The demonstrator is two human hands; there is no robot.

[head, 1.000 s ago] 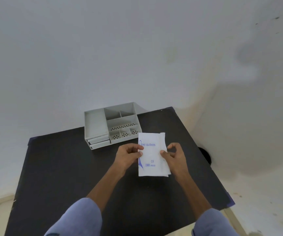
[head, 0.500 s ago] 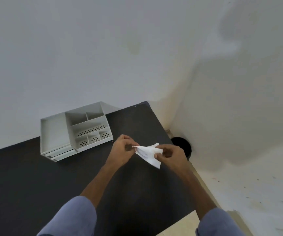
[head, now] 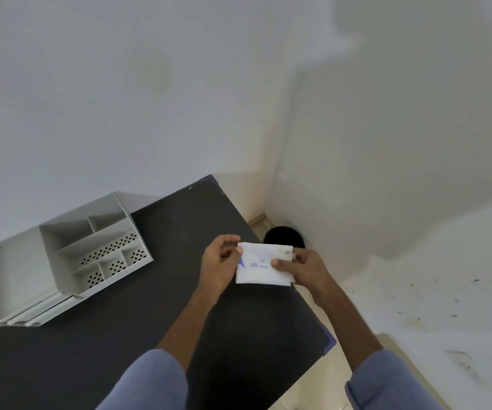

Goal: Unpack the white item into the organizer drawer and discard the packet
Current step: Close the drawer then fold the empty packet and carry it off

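both hands pinched a white packet [head: 264,266] printed with blue marks, the left hand [head: 220,261] closed on its left edge and the right hand [head: 305,269] clamped on its right side with the thumb on top, holding it in the air over the right edge of the black table [head: 150,335]. a grey organizer [head: 61,261] with open compartments, perforated fronts and shallow drawers at its base stood well to the left on the table, apart from the hands. a round black bin [head: 283,236] sat on the floor just beyond the packet, in the corner of the pale walls.
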